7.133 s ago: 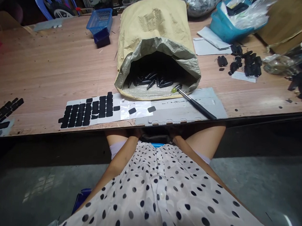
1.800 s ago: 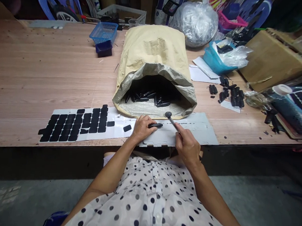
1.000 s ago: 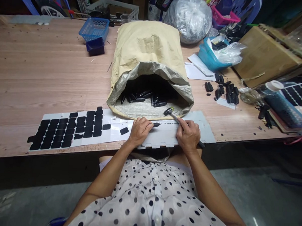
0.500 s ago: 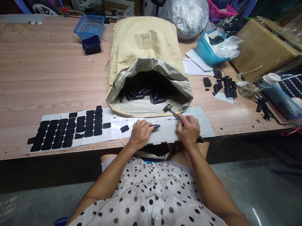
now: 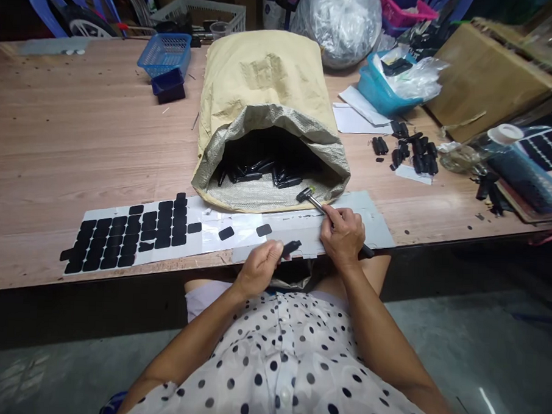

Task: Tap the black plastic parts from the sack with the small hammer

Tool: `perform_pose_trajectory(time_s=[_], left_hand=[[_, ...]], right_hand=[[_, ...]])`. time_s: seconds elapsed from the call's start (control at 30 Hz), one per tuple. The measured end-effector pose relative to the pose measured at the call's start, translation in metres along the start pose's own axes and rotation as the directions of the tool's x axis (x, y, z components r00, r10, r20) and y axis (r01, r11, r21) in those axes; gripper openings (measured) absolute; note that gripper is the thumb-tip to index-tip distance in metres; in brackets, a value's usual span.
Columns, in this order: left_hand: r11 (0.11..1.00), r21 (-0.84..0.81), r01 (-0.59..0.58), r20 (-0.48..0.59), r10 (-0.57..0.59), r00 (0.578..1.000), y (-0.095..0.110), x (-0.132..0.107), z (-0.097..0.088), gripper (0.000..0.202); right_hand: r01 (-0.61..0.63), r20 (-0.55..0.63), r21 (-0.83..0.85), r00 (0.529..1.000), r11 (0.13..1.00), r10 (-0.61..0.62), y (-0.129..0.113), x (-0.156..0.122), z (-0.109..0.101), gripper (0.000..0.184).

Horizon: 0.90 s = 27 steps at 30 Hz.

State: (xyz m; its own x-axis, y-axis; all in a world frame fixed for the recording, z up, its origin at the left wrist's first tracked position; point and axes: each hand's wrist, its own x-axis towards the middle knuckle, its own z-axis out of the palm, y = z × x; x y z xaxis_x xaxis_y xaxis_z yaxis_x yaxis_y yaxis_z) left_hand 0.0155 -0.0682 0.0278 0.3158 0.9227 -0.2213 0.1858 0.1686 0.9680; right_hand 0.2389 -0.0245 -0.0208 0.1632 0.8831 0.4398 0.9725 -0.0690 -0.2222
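Note:
My left hand (image 5: 260, 264) is closed around a small black oblong piece (image 5: 292, 248), whose far end sticks out toward the right at the table's front edge. My right hand (image 5: 343, 234) grips the handle of a small hammer (image 5: 305, 195). Its head rests near the lip of a large sack (image 5: 268, 66), at whose mouth several black pieces (image 5: 259, 169) lie. Beneath my right hand is a grey board (image 5: 371, 223). Left of my left hand, loose black rounded patches (image 5: 264, 230) lie on a white sheet (image 5: 210, 241), which also carries rows of black patches (image 5: 112, 239).
Blue baskets (image 5: 166, 54) stand at the back left. A clump of black pieces (image 5: 418, 152) lies on the right, near a cardboard box (image 5: 487, 76), a turquoise basket (image 5: 381, 92) and a clear bottle (image 5: 475, 151). Behind the sack is a stuffed plastic bag (image 5: 341, 27).
My left hand has drawn back toward my body, with the black piece now tilted. A black patch my left hand covered before shows on the sheet. My right hand has barely moved.

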Motion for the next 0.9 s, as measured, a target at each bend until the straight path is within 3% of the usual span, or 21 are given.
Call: perform_pose_trajectory(time_s=[0.03, 0.1, 0.23, 0.4, 0.7, 0.9], left_hand=[[0.984, -0.130, 0.125, 0.059, -0.119, 0.991, -0.001, -0.006, 0.005, 0.059], [0.883, -0.314, 0.349, 0.168, -0.311, 0.936, -0.005, -0.015, 0.014, 0.061], [0.709, -0.451, 0.542, 0.230, -0.494, 0.839, -0.014, -0.020, 0.021, 0.053], [0.613, -0.469, 0.636, 0.238, -0.606, 0.759, -0.025, -0.017, 0.017, 0.046], [0.567, -0.329, 0.755, 0.248, -0.719, 0.649, -0.053, 0.003, 0.023, 0.042], [0.557, -0.351, 0.752, 0.272, -0.708, 0.652, -0.057, 0.002, 0.023, 0.043]], right_hand=[[-0.010, 0.002, 0.004, 1.000, 1.000, 0.010, -0.001, 0.000, 0.000, 0.037], [-0.025, 0.003, 0.002, 1.000, 1.000, 0.025, -0.003, 0.001, -0.001, 0.036], [-0.022, 0.009, -0.010, 1.000, 1.000, 0.023, -0.006, 0.003, -0.002, 0.036], [-0.042, 0.023, 0.008, 0.999, 0.999, 0.042, -0.007, 0.005, -0.002, 0.037], [-0.034, 0.021, 0.005, 0.999, 0.999, 0.034, -0.008, 0.006, 0.000, 0.037], [-0.024, 0.030, 0.019, 0.999, 1.000, 0.023, -0.008, 0.006, 0.002, 0.039]])
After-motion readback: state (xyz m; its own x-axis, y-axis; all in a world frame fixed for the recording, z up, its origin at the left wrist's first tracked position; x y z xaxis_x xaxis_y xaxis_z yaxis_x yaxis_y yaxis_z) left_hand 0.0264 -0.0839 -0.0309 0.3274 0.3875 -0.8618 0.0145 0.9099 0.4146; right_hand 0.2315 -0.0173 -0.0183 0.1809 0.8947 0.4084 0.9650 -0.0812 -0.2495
